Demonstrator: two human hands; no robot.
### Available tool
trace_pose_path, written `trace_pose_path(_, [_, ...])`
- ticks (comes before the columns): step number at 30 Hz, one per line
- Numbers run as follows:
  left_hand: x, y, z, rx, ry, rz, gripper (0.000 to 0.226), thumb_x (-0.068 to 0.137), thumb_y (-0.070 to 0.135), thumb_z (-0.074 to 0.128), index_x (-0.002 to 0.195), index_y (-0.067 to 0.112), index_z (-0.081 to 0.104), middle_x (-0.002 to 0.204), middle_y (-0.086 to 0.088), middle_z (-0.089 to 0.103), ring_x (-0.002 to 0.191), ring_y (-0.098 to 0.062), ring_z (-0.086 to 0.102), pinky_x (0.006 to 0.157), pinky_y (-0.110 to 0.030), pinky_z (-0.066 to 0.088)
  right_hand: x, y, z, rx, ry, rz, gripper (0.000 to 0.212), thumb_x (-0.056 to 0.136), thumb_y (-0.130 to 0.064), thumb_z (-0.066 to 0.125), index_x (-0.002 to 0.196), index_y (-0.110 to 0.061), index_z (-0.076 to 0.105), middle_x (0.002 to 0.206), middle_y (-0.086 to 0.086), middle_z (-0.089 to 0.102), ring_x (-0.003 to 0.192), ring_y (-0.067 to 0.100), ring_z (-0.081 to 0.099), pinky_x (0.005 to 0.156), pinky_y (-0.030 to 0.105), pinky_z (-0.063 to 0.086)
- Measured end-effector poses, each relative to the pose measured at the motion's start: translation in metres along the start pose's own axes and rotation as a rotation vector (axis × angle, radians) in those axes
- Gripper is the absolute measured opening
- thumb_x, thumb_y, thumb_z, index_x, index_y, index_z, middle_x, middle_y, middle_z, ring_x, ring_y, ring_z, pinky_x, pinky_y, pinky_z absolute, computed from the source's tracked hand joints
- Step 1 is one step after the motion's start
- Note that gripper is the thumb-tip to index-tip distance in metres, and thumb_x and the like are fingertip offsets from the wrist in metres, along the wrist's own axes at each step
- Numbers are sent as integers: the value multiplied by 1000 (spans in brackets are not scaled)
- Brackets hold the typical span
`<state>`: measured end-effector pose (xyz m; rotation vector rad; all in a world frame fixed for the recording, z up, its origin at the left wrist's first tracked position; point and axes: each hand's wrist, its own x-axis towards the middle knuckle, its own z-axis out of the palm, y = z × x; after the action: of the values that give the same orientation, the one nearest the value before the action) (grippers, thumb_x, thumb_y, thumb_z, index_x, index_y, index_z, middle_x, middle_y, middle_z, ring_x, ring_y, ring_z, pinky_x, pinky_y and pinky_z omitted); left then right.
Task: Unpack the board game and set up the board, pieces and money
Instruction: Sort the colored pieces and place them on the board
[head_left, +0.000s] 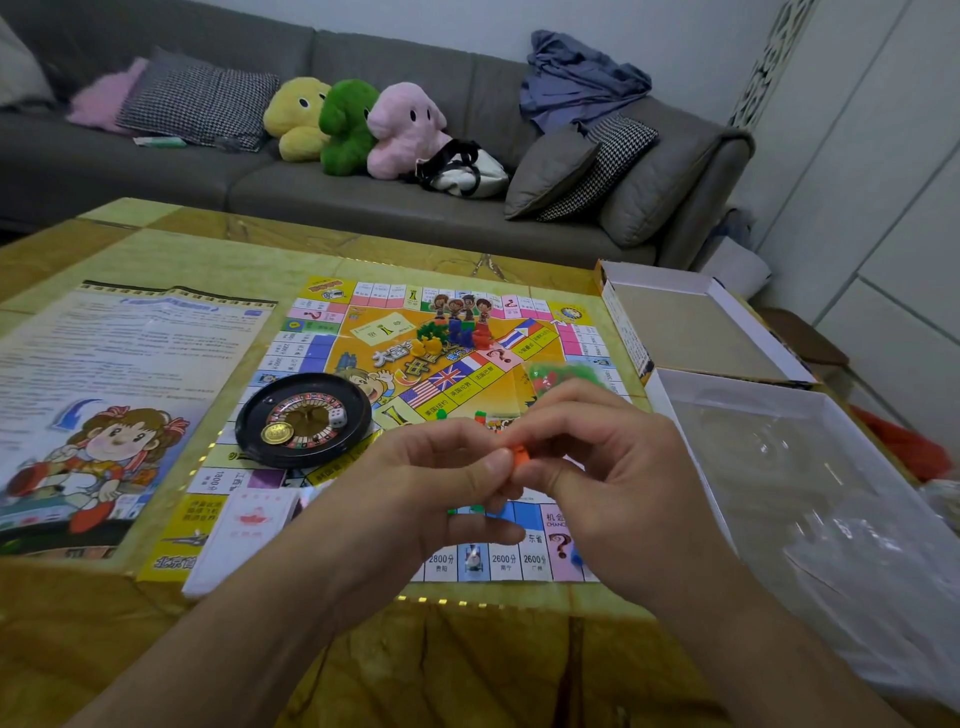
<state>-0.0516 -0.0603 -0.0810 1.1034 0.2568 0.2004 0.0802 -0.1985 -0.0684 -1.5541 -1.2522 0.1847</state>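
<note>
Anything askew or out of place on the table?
Slightly: the roulette wheel sits on the board, covering squares on its left side, and the card stack overhangs the board's near left edge. Nothing spilled or damaged.

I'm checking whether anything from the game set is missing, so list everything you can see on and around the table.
game board: one, multicoloured, flat on table centre
instruction sheet: one, pale blue, left of board
roulette wheel: one, black, on the board's near-left part, holding a white die
player pieces: small cluster, yellow, green, blue, red, board centre
card stack: one, white, board's near-left corner
box halves: two, white-edged, right of board
plush toys: three, yellow, green, pink, on sofa
orange piece: one, pinched between both hands
left hand; right hand: over board's near edge
</note>
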Motion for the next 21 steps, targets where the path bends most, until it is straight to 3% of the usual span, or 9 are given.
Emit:
trace_pose_path(5, [-1,1,0,-66,-33,-37,20,82,10,75,97,-1,68,90,-17,61,80,-21,60,68,-36,59,1,-2,-3,38,-26,-9,26,78,14,77,93,-7,81,91,1,68,84,20,71,71,25,58])
trace_pose_path(13, [0,0,-3,-70,-84,-56,27,85,13,73,104,-6,70,91,-17,65,87,-25,61,73,-36,60,0,-1,-6,-41,-3,-1,26,80,9,76,92,-14,82,91,-2,68,89,24,68,72,37,60])
trace_pose_path(17, [2,0,-2,-20,-14,-63,37,85,18,73,111,-8,70,101,-23,62,85,-25,62,73,-37,59,-2,1,0,-142,21,-7,27,84,6,79,97,-19,81,93,-8,67,91,20,67,73,36,59])
trace_pose_path(21, [3,5,-3,31,129,-24,32,84,15,79,105,-8,71,96,-23,71,88,-28,71,69,-33,60,-1,4,5,-147,10,49,29,84,-3,83,102,-25,79,101,-11,70,96,18,69,77,34,60])
